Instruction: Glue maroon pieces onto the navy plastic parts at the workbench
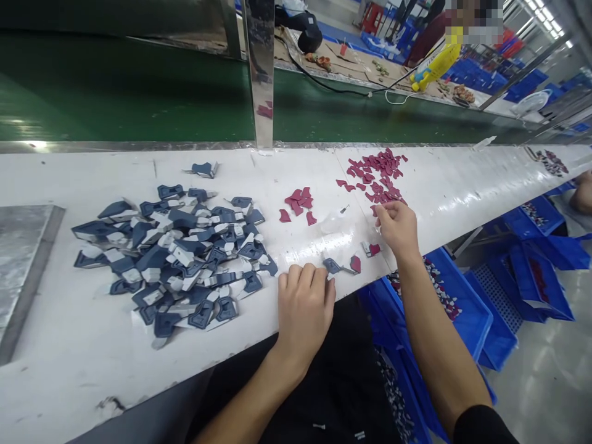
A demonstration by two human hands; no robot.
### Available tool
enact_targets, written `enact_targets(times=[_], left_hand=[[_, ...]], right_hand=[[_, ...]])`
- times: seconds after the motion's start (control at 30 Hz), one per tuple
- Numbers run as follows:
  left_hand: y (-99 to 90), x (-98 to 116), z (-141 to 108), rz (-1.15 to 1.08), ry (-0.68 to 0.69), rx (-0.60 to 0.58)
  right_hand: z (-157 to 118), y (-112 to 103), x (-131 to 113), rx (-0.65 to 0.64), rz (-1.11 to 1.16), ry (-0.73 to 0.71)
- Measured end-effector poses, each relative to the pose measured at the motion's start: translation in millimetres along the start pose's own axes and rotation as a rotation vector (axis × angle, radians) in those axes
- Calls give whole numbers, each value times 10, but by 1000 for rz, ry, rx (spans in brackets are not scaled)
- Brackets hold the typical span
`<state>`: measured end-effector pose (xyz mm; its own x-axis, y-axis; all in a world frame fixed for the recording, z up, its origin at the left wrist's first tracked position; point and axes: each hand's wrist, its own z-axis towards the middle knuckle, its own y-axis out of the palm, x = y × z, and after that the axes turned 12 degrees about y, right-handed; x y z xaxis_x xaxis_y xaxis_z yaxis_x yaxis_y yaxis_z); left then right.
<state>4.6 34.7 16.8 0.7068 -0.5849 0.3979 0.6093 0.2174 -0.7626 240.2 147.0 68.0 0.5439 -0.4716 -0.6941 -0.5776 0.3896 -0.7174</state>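
Note:
My left hand (304,303) rests at the table's near edge with its fingers curled down; whatever may lie under them is hidden. Beside it is a big heap of blue-and-white plastic parts (185,250). My right hand (398,231) is pinched at a small maroon piece (375,211), by the near side of a maroon pile (382,169). Between my hands lie a blue-grey part with a maroon end (354,264) and a smaller grey-and-maroon part (371,249). A small maroon cluster (298,202) sits farther left.
A metal plate (28,265) lies at the left on the white table (305,166). A metal post (259,74) stands behind, before a green belt (139,105). Blue bins (467,308) with parts stand below at right. A person's arm (583,192) shows at the far right.

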Motion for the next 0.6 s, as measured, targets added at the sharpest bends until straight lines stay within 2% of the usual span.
enact_targets(times=[0.07, 0.13, 0.23, 0.33, 0.43, 0.6], left_hand=[[-92, -23, -77, -56, 21, -29], [-161, -28, -148, -116, 30, -88], [-189, 5, -200, -143, 21, -132], [-149, 56, -193, -99, 3, -107], [-117, 81, -182, -74, -9, -81], [-151, 30, -197, -89, -14, -84]], right_hand=[[-363, -116, 46, -101, 91, 5], [-766, -193, 113, -304, 291, 65], [-1274, -184, 226, -488, 337, 181], [-1523, -83, 322, -413, 389, 197], [-1572, -21, 384, -308, 379, 156], [-1556, -21, 385, -385, 125, 45]])
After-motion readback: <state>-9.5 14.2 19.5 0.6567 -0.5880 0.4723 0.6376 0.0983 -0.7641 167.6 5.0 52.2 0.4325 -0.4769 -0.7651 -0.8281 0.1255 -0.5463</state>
